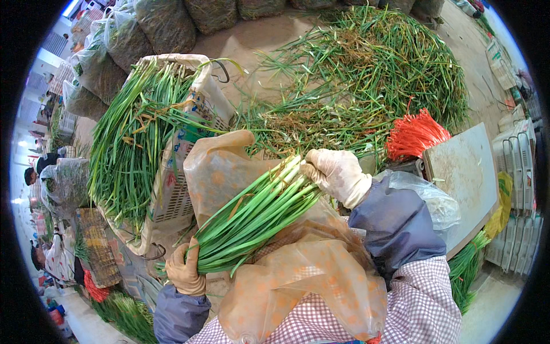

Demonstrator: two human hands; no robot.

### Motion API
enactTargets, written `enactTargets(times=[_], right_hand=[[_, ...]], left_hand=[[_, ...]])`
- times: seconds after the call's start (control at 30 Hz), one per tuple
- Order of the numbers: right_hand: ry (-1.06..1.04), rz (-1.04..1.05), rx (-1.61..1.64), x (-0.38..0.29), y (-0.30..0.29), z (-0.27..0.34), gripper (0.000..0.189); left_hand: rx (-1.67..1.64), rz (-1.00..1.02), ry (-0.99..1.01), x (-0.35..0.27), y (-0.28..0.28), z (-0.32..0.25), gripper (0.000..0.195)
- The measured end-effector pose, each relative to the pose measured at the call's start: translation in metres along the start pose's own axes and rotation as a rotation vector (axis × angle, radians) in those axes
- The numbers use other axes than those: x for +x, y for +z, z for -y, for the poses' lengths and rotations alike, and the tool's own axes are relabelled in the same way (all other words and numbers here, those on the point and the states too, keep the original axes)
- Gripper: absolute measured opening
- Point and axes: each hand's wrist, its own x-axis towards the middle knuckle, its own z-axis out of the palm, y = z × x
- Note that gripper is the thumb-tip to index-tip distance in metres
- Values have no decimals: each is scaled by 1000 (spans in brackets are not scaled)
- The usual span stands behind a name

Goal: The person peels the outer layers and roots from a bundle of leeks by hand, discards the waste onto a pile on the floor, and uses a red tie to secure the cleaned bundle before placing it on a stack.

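A bundle of long green leafy stalks (253, 210), which look like garlic greens, lies slantwise across my lap over a translucent plastic apron (296, 279). My left hand (187, 268), in a tan glove, grips the leafy end at the lower left. At the pale stem end, my right hand (337, 174) in a whitish glove has its fingers curled against the stems. Left of my knees a white plastic crate (172, 202), tilted, holds many more of the same greens (133, 142). Some dry brownish leaves show among the stalks in the bundle.
A large heap of discarded leaves (378, 73) covers the floor ahead. Red plastic ties (414, 135) sit beside a worn board (464, 180) at my right. Filled sacks (167, 26) line the back. Other people (53, 258) are at the far left; stacked crates (515, 167) stand far right.
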Motion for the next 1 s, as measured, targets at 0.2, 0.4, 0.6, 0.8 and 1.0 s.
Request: enactTargets(times=[0.2,0.4,0.6,0.8,1.0], right_hand=[[247,-331,471,8,10,-60,6],[528,-446,556,-24,-60,-96,18],[266,144,118,-46,-15,-12,19],[383,-335,284,-57,-4,-86,8],[-2,22,-17,-11,-13,-5,24]], left_hand=[[12,53,8,-10,5,-10,46],[-12,111,-34,-18,4,-9,46],[-30,97,-15,-6,-1,-14,49],[-7,125,27,-9,-7,-16,49],[13,97,60,-14,-2,-7,45]])
